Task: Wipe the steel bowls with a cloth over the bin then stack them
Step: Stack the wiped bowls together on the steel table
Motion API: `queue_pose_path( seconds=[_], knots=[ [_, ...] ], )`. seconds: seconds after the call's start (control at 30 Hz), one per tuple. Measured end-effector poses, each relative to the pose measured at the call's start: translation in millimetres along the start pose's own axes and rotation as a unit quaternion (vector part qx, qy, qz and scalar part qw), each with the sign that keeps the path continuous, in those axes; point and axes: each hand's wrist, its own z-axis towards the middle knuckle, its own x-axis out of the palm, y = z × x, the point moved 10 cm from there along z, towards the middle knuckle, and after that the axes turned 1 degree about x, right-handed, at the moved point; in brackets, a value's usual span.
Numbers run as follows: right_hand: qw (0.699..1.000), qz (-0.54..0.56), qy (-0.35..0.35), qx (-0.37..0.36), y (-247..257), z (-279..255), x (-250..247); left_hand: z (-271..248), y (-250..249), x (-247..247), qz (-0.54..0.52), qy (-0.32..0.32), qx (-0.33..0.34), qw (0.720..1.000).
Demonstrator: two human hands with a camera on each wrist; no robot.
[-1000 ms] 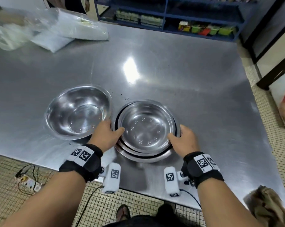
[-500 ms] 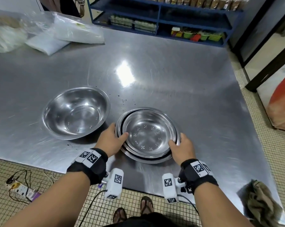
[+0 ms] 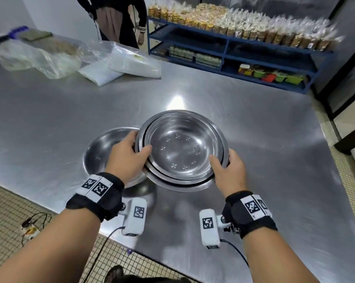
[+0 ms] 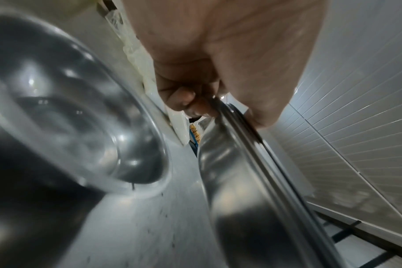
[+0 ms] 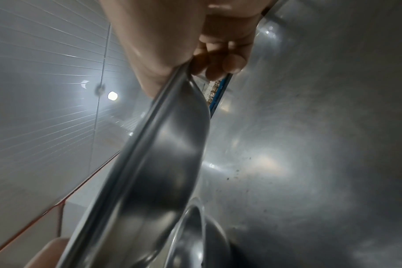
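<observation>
A stack of nested steel bowls hangs above the steel table, held between both hands. My left hand grips the stack's left rim, thumb inside and fingers curled under the rim. On the opposite rim my right hand grips the same way, thumb over the edge. A single steel bowl sits on the table just left of and below the stack, partly hidden by my left hand; it also fills the left of the left wrist view. No cloth or bin is in view.
The steel table stretches ahead. Plastic bags and white packets lie at its far left. A blue shelf with packaged goods stands behind it, and a person stands at the back. Cables lie on the tiled floor at lower left.
Both hands have lifted the stack of bowls off the table and carried it up and slightly left, over the edge of the single bowl. The head view has tilted upward.
</observation>
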Motion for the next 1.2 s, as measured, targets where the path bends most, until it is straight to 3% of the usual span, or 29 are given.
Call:
queue_pose_path(
  seconds=[0.13, 0.27, 0.4, 0.53, 0.63, 0.73, 0.97, 1.2],
  knots=[
    [1.0, -0.001, 0.013, -0.01, 27, 6, 59, 30, 36, -47, 0.0, -0.03, -0.017, 0.999],
    [1.0, -0.001, 0.019, 0.007, 44, 1, 126, 59, 84, -86, 0.02, -0.006, -0.04, 0.999],
    [0.999, -0.038, 0.016, 0.023, 48, -13, 176, 83, 136, -102, 0.048, 0.047, -0.059, 0.996],
    [0.982, -0.169, 0.024, 0.079, 24, -35, 207, 89, 183, -91, 0.122, 0.161, -0.067, 0.977],
    [0.974, -0.202, 0.005, 0.108, 18, -55, 210, 92, 199, -84, 0.197, 0.226, -0.033, 0.953],
    [0.97, -0.206, -0.027, 0.122, 18, -65, 204, 99, 201, -89, 0.239, 0.239, -0.01, 0.941],
    [0.97, -0.149, -0.027, 0.189, -6, -80, 222, 97, 188, -74, 0.049, 0.252, -0.022, 0.966],
    [0.971, -0.052, -0.044, 0.23, -18, -108, 216, 75, 205, -58, -0.007, 0.235, -0.042, 0.971]
  ],
)
